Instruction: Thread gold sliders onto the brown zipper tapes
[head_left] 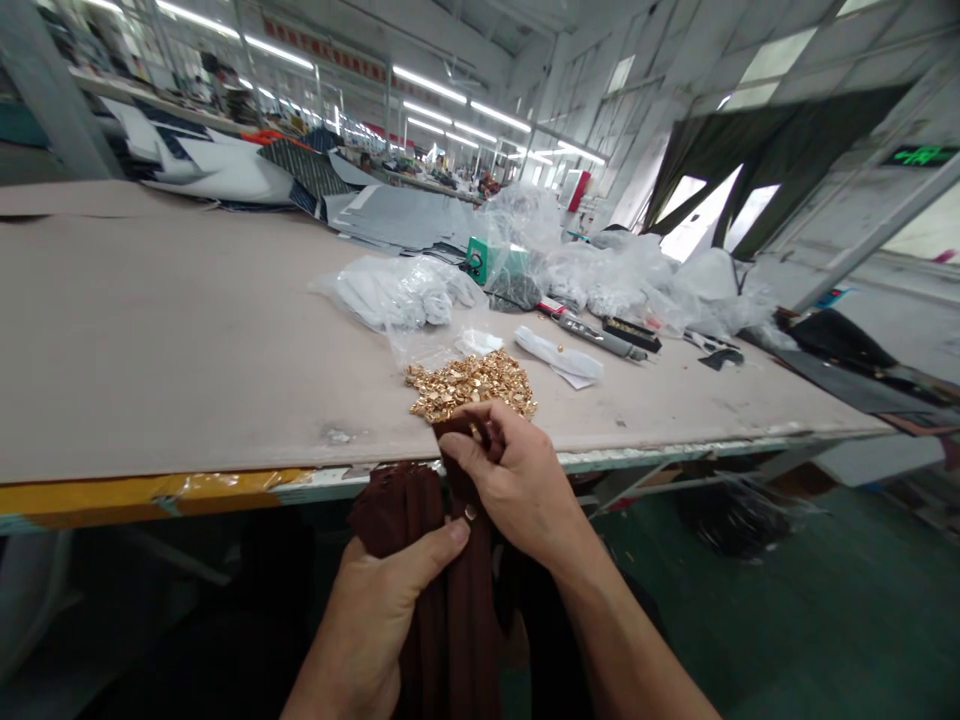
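My left hand [382, 590] is closed round a bundle of dark brown fabric strips [401, 505], which hangs below the table's front edge. Its thumb presses on the strips close to a small shiny metal piece [470, 512]. My right hand [517, 475] pinches the upper end of one brown strip [454, 440], with a bit of gold metal showing between the fingers. Just beyond that hand, a heap of small gold metal pieces [472, 385], which look like zipper sliders, lies on the table. The right fingertips overlap its near edge in the view.
Behind the heap lie a clear plastic bag [409, 290], a folded white paper [559, 357], a grey pen-shaped tool [600, 337] and a black tray [632, 333]. More plastic bags [622, 275] and a green box [495, 262] stand farther back on the tan table [187, 340].
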